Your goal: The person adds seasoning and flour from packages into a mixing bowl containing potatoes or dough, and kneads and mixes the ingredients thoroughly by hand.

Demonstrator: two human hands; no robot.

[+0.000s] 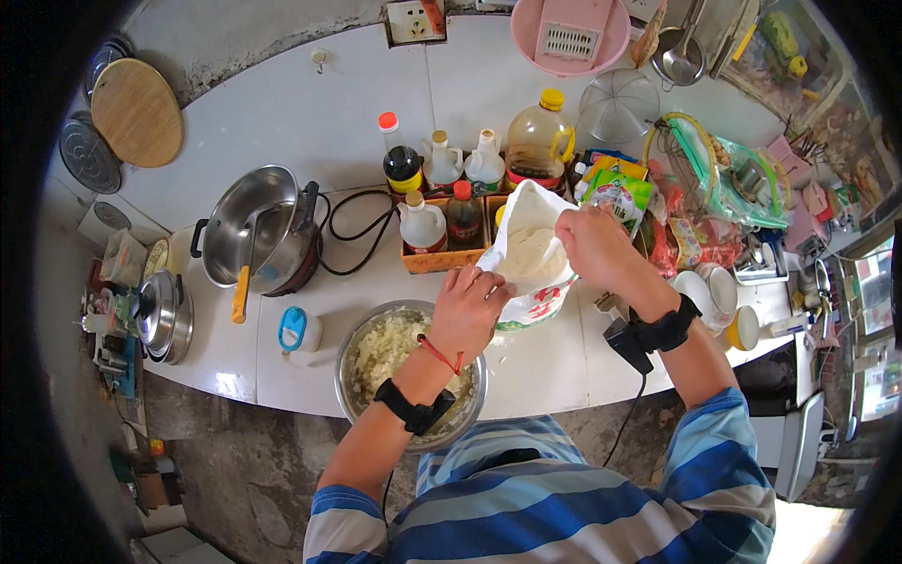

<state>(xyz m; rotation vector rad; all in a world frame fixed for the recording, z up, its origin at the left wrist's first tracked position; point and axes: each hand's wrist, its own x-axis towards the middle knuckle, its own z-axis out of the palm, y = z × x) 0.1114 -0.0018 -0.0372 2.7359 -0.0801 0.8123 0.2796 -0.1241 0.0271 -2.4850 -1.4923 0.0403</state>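
Observation:
A white flour bag (537, 304) stands open on the counter, with pale flour (532, 252) visible inside. My left hand (468, 307) grips the near left edge of its mouth. At the right side of the opening, my right hand (599, 243) has its fingers closed at the rim; whether they also hold a utensil inside cannot be told. A stainless steel bowl (343, 374) at the counter's front edge holds a pale, shredded or chopped mixture (384, 349). My left forearm passes over this bowl and hides part of it.
Left of the bowl stand a blue-lidded container (299, 331), a steel pan (232, 211) with a yellow-handled spatula (242, 289), and a lidded pot (169, 321). Behind the bag, an orange crate (440, 263) holds bottles. Bowls (720, 296) and plastic packages (620, 194) crowd the right.

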